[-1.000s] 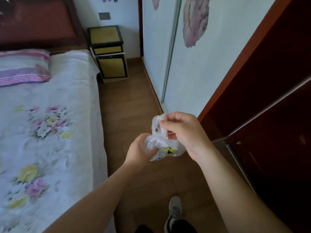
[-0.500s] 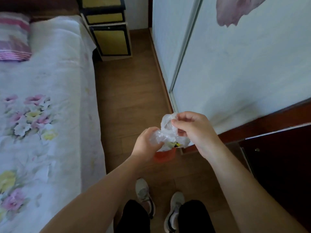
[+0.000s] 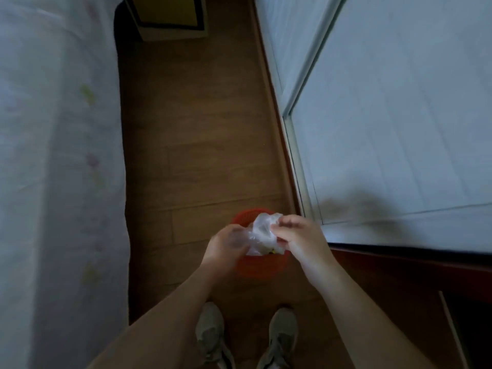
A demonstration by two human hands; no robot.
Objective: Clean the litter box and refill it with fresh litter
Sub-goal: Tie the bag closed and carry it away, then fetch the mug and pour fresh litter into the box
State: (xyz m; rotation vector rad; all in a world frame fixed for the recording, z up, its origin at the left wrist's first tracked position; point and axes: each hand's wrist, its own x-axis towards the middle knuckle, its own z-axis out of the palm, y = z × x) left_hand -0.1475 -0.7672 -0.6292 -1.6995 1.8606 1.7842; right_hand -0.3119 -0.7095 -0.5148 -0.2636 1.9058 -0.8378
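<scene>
An orange bin (image 3: 259, 269) with a perforated wall stands on the wooden floor (image 3: 202, 129), and everything here is placed by it; directly above its mouth a crumpled clear plastic bag (image 3: 262, 231) is held between both hands, with a small spot of yellow showing at the bag's lower edge; the left hand (image 3: 226, 246) sits over the bin's left rim, fingers curled round the side of the bag; the right hand (image 3: 300, 235) is above the bin's right rim, fingertips pinching the bag's upper fold; whether the bag touches the bin cannot be told, since hands and plastic cover the opening; on the near side of the bin a pair of grey shoes (image 3: 210, 334) point toward it; left of the bin hangs the pale floral cover of a bed (image 3: 53, 182); well beyond it stands a yellow-fronted cabinet (image 3: 170, 20); just right of the bin runs a pale sliding door (image 3: 399, 102) in its floor track, with a dark wooden panel (image 3: 426, 278) nearer the viewer.
</scene>
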